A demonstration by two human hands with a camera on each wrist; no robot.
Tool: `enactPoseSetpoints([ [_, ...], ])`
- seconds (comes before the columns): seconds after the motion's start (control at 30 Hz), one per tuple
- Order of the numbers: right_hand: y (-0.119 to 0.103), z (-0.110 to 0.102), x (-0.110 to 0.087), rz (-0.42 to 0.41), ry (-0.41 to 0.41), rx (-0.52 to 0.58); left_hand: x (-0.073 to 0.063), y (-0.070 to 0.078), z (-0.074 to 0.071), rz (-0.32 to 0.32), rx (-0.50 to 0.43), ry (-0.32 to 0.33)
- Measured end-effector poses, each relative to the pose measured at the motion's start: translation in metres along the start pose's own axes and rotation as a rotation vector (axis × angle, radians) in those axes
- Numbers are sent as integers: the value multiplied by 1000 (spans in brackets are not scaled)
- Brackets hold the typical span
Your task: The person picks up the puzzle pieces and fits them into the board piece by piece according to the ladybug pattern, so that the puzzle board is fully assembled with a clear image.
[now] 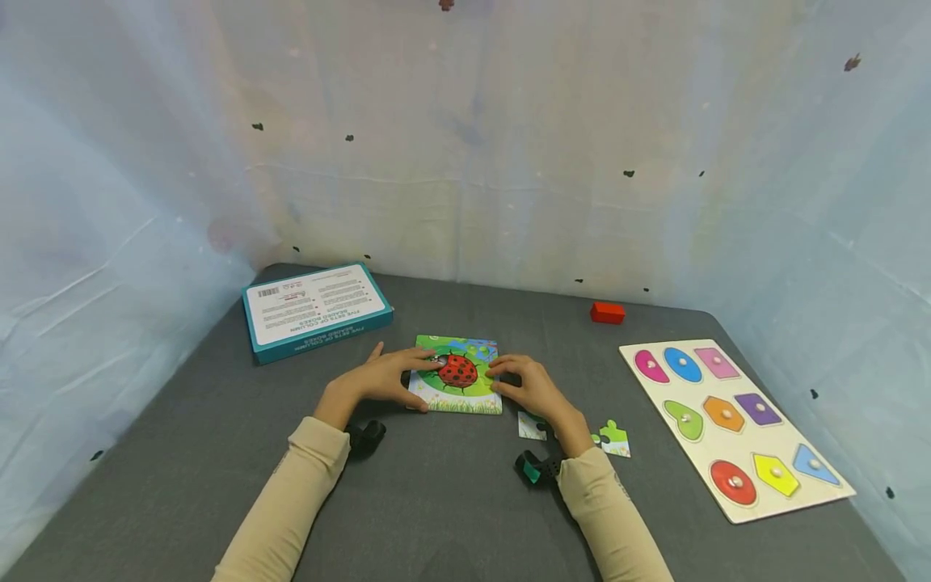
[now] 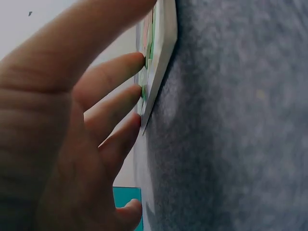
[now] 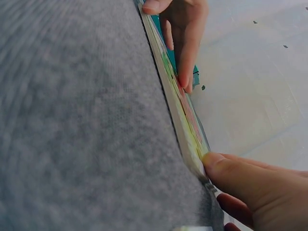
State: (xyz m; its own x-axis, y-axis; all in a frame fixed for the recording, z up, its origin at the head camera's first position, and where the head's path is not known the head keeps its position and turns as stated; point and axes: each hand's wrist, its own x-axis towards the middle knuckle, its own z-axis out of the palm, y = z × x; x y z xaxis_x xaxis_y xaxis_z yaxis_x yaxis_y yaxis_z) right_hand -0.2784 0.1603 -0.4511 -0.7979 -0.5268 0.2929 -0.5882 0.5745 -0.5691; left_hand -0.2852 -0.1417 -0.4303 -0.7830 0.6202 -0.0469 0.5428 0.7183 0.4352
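A ladybug jigsaw puzzle (image 1: 457,372) lies flat in its tray in the middle of the table. Over its left side reaches my left hand (image 1: 381,378), fingers extended onto the picture and thumb near the lower left edge. My right hand (image 1: 534,390) touches the right edge with thumb and fingertips. In the right wrist view the thumb (image 3: 226,168) rests on the puzzle's rim. Two spots of loose jigsaw pieces lie near the right wrist: a pale one (image 1: 532,427) and green-and-white ones (image 1: 617,440), partly hidden by the arm.
A teal box (image 1: 316,307) with a white printed label lies at the back left. A small red block (image 1: 608,313) sits at the back right. On the right lies a pegged shape board (image 1: 716,477) with coloured shapes. A pale curtain (image 1: 465,162) hangs behind the table.
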Motion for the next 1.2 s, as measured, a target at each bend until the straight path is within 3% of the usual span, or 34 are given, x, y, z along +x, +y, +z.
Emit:
enactPoseSetpoints([
  [0.4,-4,-7,-3,-39,-57,0,-4,-7,-1,25,-34,8],
  [0.6,-7,-28,-12,-32,-24,33,-3,-11,3,16,-30,12],
  [0.8,-19,-56,-36,9,-129,-79,-4,-9,0,34,-44,19],
  [0.93,-26,-60,-56,-15,-185,-153,-4,-7,-2,31,-43,15],
  [1.07,-31,-54,-71,-35,-175,-199,-4,-7,-2,35,-48,16],
  [1.2,-30,-46,-80,-50,-103,-224,-4,-6,-1,41,-51,16],
])
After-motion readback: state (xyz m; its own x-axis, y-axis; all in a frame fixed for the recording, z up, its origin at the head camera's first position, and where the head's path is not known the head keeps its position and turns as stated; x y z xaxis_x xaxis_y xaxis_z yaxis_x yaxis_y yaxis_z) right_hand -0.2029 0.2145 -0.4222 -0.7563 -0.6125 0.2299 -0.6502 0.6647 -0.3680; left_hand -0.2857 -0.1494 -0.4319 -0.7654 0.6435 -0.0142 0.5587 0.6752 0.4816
